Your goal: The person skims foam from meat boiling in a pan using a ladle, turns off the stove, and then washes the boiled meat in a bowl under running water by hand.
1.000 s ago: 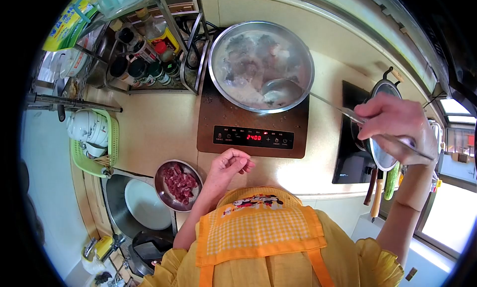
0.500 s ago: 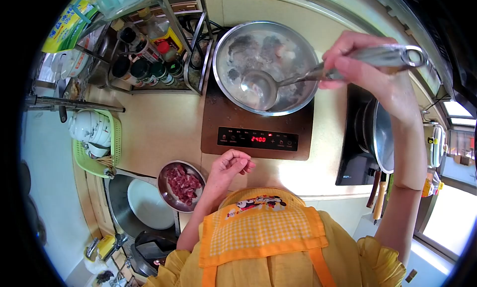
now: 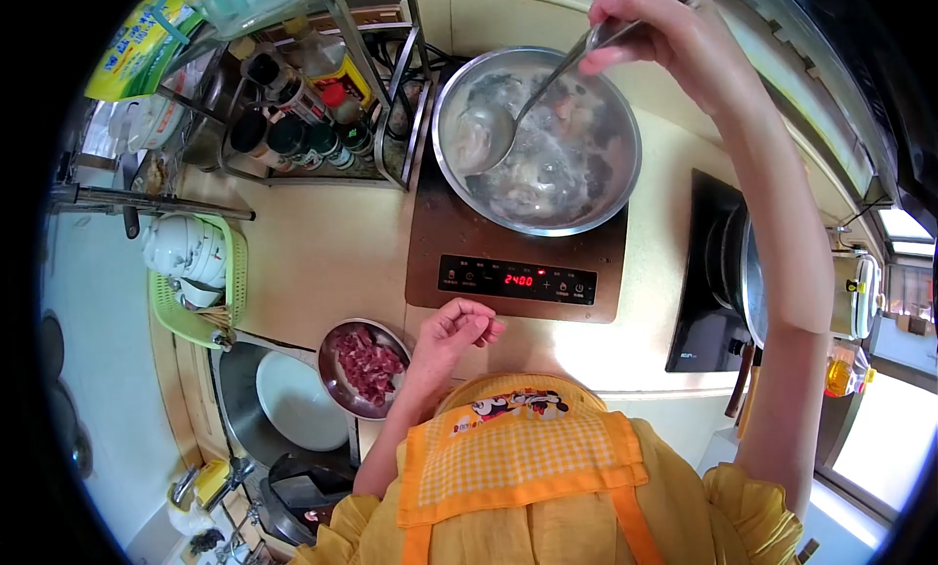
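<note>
My right hand (image 3: 664, 29) grips the handle of a metal ladle (image 3: 535, 98), high over the back right of the pot. The ladle's bowl dips into cloudy, foamy liquid at the left side of a steel pot (image 3: 633, 164). Pale and dark pieces (image 3: 557, 179) float in that liquid; steam blurs them. Under the pot is a brown induction cooker (image 3: 420, 272), its red display reading 2400. My left hand (image 3: 455, 332) hovers near the cooker's front edge, fingers curled loosely with nothing visible in them. Beside my left wrist stands a steel bowl (image 3: 327, 369) of cut raw red meat (image 3: 365, 363).
A metal rack (image 3: 322, 181) of seasoning bottles is left of the pot. A green basket (image 3: 237, 272) with white bowls stands farther left. The sink (image 3: 234, 409) holds a white basin (image 3: 298, 399). On the right, a pan (image 3: 752, 291) rests on a black stove (image 3: 699, 321).
My right hand has moved up and left, tilting the ladle more steeply. The ladle's bowl has shifted to the pot's left side. My left hand stays nearly in place.
</note>
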A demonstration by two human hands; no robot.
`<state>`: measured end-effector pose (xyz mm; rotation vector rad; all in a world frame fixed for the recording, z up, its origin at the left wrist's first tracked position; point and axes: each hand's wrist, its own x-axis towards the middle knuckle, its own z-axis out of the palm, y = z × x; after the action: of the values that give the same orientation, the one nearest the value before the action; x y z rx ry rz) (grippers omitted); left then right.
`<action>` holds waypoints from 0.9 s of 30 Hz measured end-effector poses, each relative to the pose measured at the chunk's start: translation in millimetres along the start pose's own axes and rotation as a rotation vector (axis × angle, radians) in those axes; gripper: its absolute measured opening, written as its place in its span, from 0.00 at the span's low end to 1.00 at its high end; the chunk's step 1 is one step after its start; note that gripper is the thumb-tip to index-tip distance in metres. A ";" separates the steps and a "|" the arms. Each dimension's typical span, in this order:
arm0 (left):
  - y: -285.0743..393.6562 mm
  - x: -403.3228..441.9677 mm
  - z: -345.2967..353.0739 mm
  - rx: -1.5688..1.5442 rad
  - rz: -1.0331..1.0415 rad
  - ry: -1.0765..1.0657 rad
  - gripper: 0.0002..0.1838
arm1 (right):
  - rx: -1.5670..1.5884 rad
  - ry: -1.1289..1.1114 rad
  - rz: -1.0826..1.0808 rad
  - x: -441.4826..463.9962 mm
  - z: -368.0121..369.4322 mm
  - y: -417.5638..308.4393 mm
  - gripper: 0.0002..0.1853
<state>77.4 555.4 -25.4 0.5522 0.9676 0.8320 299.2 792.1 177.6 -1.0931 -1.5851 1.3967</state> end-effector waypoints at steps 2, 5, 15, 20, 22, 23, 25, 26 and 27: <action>-0.8 -0.1 -1.0 -0.001 0.003 0.003 0.07 | 0.020 0.055 -0.010 10.1 -6.5 7.1 0.10; -2.0 0.0 -1.6 0.013 0.005 0.005 0.07 | 0.088 0.062 0.000 19.0 -18.1 13.3 0.11; -0.1 1.5 4.1 0.033 -0.005 0.009 0.08 | 0.150 0.109 -0.006 35.3 -46.0 26.1 0.11; -0.6 0.2 3.9 0.031 0.001 0.013 0.08 | 0.229 0.164 0.021 42.6 -65.2 40.0 0.10; -1.3 0.1 3.0 0.035 0.001 0.019 0.08 | 0.217 0.163 0.060 45.2 -84.3 56.5 0.12; -1.0 -0.1 3.1 0.034 0.000 0.020 0.08 | 0.210 0.163 0.080 47.0 -93.5 63.8 0.14; -0.6 -0.6 4.0 0.032 -0.003 0.023 0.08 | 0.243 0.237 0.067 31.5 -85.0 60.8 0.13; -1.0 -0.8 4.1 0.038 -0.001 0.017 0.08 | 0.259 0.276 0.061 21.0 -79.5 58.9 0.12; -1.6 -0.7 4.0 0.045 0.000 0.010 0.07 | 0.297 0.331 0.078 12.8 -76.4 58.2 0.13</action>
<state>81.3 553.7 -24.4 0.5870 0.9973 0.8153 372.4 833.8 129.6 -1.1444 -1.0735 1.3665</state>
